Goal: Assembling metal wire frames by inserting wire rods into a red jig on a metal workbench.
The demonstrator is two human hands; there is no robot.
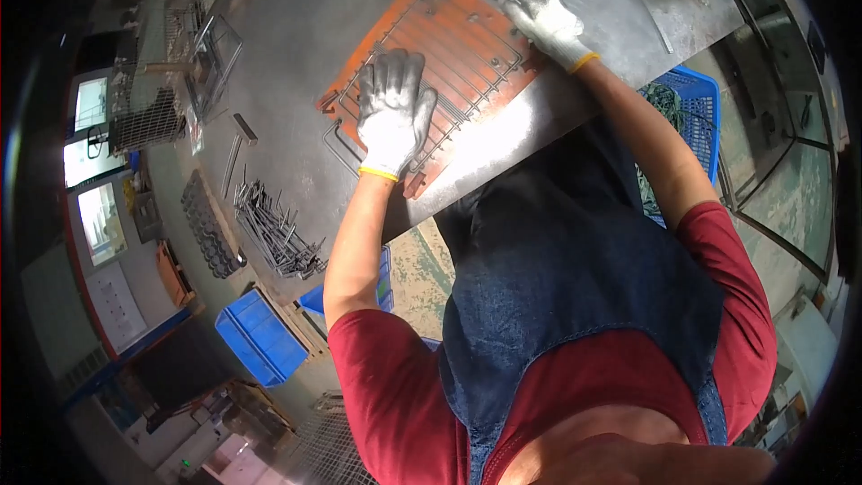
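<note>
Pressing flat with spread fingers, the left hand lay on a wire rack over an orange board on the steel worktop. The right hand seemingly gripped the rack's far corner. Loose metal rods and wire baskets sat left; a blue crate stood right.

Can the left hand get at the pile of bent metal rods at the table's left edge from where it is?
Probably yes: the left hand lies flat on the wire grid, and bare grey table separates it from the bent metal rods.
</note>
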